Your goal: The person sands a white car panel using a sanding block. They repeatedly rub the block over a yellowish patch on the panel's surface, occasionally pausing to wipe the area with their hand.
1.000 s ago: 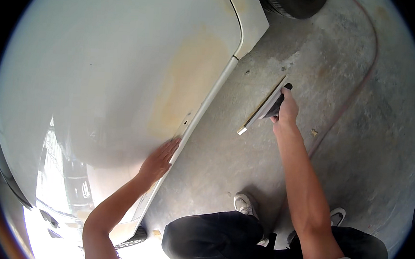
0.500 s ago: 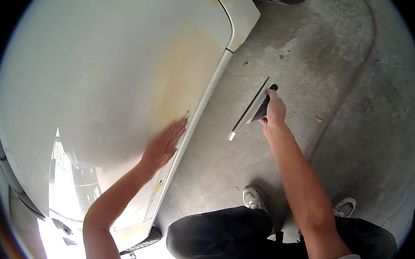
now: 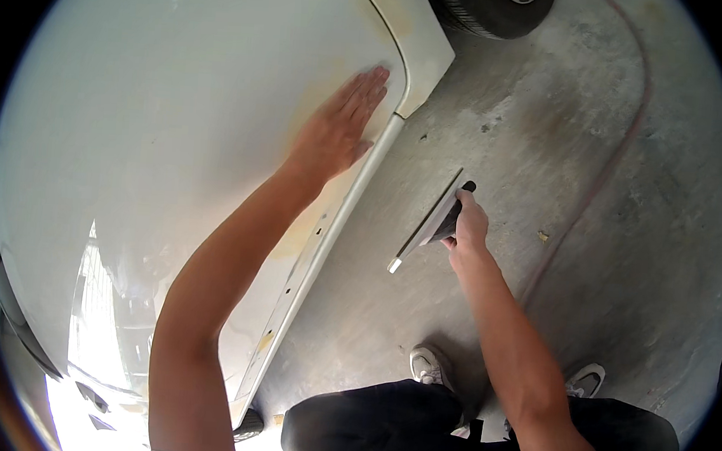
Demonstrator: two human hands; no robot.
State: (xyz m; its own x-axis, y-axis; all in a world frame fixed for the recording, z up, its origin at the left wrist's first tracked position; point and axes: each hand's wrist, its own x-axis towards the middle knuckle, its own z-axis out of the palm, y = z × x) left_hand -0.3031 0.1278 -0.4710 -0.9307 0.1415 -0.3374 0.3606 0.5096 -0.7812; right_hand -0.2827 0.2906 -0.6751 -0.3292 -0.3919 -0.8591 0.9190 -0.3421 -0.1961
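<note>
My left hand point(image 3: 338, 129) lies flat on a white car door point(image 3: 213, 76), fingers stretched out and close together. It rests over a yellowish-tan sanded patch point(image 3: 298, 242) near the door's lower edge, beside the curved panel gap. Away from the car, above the floor, my right hand point(image 3: 470, 224) is closed round the dark handle of a long, flat sanding block point(image 3: 429, 223). The block is held on edge, its thin long face turned toward the car. Its underside is not fully visible.
A car wheel point(image 3: 498, 11) stands at the top, another tyre point(image 3: 248, 425) at the lower left. A reddish hose point(image 3: 600, 170) runs over the grey concrete floor point(image 3: 541, 112). My shoes point(image 3: 430, 366) and dark-trousered knees are at the bottom. Bright light reflects off the lower-left bodywork.
My left hand has slid up and right along the door, over the tan patch toward the panel gap. My right hand and the sanding block sit slightly lower in view.
</note>
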